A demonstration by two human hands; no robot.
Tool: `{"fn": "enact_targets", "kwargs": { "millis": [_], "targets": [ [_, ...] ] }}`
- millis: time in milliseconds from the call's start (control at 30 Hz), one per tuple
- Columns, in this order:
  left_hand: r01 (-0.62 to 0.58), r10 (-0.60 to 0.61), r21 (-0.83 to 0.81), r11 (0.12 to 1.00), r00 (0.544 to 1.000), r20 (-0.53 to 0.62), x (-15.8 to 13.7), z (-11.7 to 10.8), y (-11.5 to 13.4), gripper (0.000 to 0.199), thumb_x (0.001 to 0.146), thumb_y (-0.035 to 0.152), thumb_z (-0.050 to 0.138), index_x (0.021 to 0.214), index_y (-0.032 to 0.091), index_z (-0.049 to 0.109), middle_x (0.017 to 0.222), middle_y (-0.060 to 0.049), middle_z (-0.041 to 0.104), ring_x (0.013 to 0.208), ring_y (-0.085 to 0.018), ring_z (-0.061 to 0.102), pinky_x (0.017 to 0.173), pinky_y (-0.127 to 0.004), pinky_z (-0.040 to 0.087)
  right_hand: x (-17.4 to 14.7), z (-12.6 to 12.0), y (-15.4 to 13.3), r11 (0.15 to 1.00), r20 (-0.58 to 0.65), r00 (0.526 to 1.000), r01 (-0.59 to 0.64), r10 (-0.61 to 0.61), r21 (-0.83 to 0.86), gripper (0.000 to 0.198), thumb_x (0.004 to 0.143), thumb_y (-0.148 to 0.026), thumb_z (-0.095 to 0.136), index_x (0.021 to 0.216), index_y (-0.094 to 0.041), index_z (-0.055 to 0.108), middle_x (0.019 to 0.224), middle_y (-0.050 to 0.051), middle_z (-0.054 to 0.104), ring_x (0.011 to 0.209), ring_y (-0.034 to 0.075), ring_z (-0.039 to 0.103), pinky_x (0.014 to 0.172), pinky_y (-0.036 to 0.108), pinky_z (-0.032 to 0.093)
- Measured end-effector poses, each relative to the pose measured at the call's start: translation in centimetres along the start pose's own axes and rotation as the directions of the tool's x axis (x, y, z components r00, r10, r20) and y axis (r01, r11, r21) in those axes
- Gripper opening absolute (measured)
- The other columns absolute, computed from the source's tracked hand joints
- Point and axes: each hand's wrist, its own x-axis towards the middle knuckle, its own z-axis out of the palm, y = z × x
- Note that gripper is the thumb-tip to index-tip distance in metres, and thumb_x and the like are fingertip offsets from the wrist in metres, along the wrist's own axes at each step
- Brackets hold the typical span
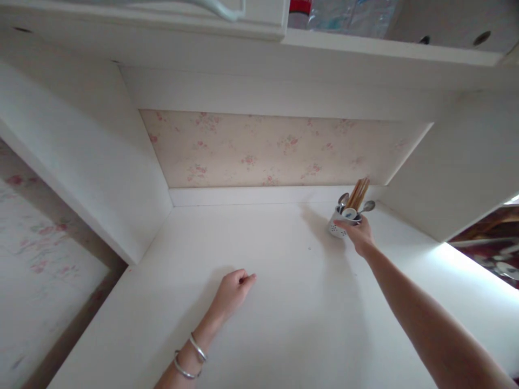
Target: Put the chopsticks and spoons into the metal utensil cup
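Observation:
At the back right of the white counter point(259, 237), my right hand point(357, 233) grips a white utensil holder point(337, 228) with small holes in its side. Wooden chopsticks point(357, 193) stand upright in the holder, with metal spoons point(368, 206) leaning out on either side. A white piece with a blue mark, perhaps a ceramic spoon, shows at the holder's front rim. Curled closed, my left hand point(235, 289) hovers over or rests on the counter's middle; nothing shows in it. Two silver bangles point(190, 359) circle the left wrist.
A white cabinet point(259, 54) hangs low overhead, its right section open with plastic bottles point(332, 15) inside. White side panels point(450, 167) bound the counter left and right. Flowered wallpaper point(259, 151) covers the back wall. Dark reddish items lie beyond the right panel.

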Motion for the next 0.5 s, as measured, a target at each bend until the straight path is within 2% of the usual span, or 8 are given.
{"fn": "enact_targets", "kwargs": {
  "millis": [200, 400, 500],
  "targets": [
    [-0.003, 0.003, 0.001, 1.000, 1.000, 0.017, 0.1, 0.1, -0.1, 0.040, 0.081, 0.051, 0.048, 0.057, 0.020, 0.040, 0.052, 0.007, 0.034, 0.053, -0.011, 0.034, 0.052, -0.024, 0.024, 0.2, -0.3, 2.4, 0.998, 0.018, 1.000, -0.012, 0.011, 0.058, 0.066, 0.047, -0.035, 0.085, 0.105, -0.016, 0.060, 0.097, 0.010, 0.068, 0.082, 0.023, 0.065, 0.070, 0.037, 0.052],
    [0.008, -0.008, 0.002, 1.000, 1.000, 0.026, 0.1, 0.1, 0.0, 0.041, 0.081, 0.053, 0.047, 0.058, 0.020, 0.041, 0.052, 0.007, 0.034, 0.053, -0.011, 0.034, 0.052, -0.024, 0.025, 0.3, -0.4, 2.9, 0.996, 0.029, 0.999, -0.031, 0.028, 0.082, 0.071, 0.047, -0.033, 0.085, 0.110, -0.017, 0.057, 0.102, 0.010, 0.067, 0.086, 0.024, 0.064, 0.070, 0.036, 0.053],
    [0.005, -0.006, 0.008, 1.000, 1.000, 0.017, 0.0, 0.1, 0.0, 0.041, 0.080, 0.053, 0.048, 0.058, 0.020, 0.039, 0.052, 0.007, 0.034, 0.053, -0.011, 0.035, 0.053, -0.024, 0.025, 0.2, -0.5, 2.8, 0.996, 0.084, 0.996, -0.048, 0.042, 0.071, 0.070, 0.048, -0.034, 0.085, 0.110, -0.018, 0.057, 0.100, 0.008, 0.067, 0.085, 0.023, 0.064, 0.071, 0.036, 0.053]
  ]
}}
